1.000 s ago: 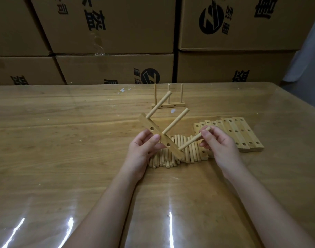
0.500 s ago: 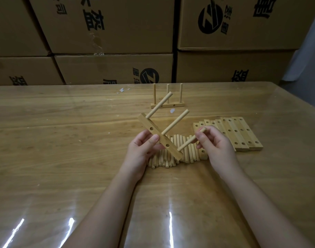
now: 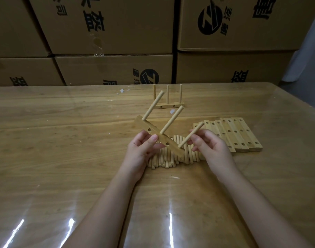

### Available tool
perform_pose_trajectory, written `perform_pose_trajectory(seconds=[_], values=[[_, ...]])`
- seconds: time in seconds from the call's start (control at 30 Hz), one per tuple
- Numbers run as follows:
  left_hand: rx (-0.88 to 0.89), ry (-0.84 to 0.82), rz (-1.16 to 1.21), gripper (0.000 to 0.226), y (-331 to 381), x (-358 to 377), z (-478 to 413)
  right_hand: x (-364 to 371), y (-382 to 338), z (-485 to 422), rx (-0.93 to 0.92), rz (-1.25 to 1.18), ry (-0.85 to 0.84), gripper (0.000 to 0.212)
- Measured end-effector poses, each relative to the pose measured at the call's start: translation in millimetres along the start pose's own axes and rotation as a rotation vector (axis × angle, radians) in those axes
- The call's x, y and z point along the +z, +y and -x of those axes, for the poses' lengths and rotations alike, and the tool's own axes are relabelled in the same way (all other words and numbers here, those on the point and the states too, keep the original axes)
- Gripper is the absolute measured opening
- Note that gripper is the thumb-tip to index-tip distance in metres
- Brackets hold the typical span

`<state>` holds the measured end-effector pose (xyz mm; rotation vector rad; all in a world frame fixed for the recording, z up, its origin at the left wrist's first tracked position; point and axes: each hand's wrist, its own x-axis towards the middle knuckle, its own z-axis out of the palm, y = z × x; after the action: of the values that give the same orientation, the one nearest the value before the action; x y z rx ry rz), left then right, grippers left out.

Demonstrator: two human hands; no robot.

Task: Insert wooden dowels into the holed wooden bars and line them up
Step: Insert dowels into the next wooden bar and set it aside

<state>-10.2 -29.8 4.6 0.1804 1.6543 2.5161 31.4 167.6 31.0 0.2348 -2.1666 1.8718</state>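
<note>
Okay, left hand [image 3: 140,153] grips the tilted bar [image 3: 143,124] from below, thumb pressed on its front face between two open side holes, fingers curled behind. Right hand [image 3: 210,149] pinches the third dowel [image 3: 190,135] near its middle between thumb and fingertips. The dowel's lower tip meets the bar's near end; how deep it sits, can't tell. The bar is held in the air above the table [image 3: 63,140], slanting from upper left down to lower right. Two more dowels are already seated in it: first dowel [image 3: 154,105] at the far end, second dowel [image 3: 172,119] mid-bar, both angled up and right, roughly parallel to the third. Directly under the hands lies a loose dowel pile [image 3: 164,160], flat on the table. Just right of it, a row of spare holed bars [image 3: 239,135], overlapping side by side. Further back stands a finished bar [image 3: 168,106] with three upright dowels. Cardboard boxes [image 3: 117,68] are stacked behind the table.
</note>
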Motion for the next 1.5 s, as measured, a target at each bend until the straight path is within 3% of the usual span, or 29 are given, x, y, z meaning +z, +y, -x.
perform_pose_trajectory(seconds=[0.1, 0.23, 0.5, 0.8, 1.1, 1.3, 1.5], values=[[0.028, -0.031, 0.014, 0.01, -1, 0, 0, 2, 3, 2, 0.021, 0.049, -0.036, 0.018], [0.029, -0.034, 0.015, 0.029, 1, 0, 0, 5, 5, 3, 0.028, 0.06, -0.064, 0.021], [0.018, -0.032, 0.031, 0.027, 1, -1, 1, 7, 5, 3, 0.031, 0.111, -0.036, 0.014], [0.028, -0.044, 0.054, 0.01, 2, 2, 3, 12, 6, 3, 0.015, 0.179, 0.029, 0.009], [0.039, -0.052, 0.072, 0.012, 3, 2, 2, 17, 8, 3, 0.003, 0.191, 0.112, 0.003], [0.056, -0.034, 0.117, 0.02, 2, 3, 1, 9, 5, 1, 0.055, 0.134, 0.034, 0.022], [0.054, -0.021, 0.13, 0.022, 2, 3, 1, 9, 10, 0, 0.105, 0.038, 0.023, 0.024]])
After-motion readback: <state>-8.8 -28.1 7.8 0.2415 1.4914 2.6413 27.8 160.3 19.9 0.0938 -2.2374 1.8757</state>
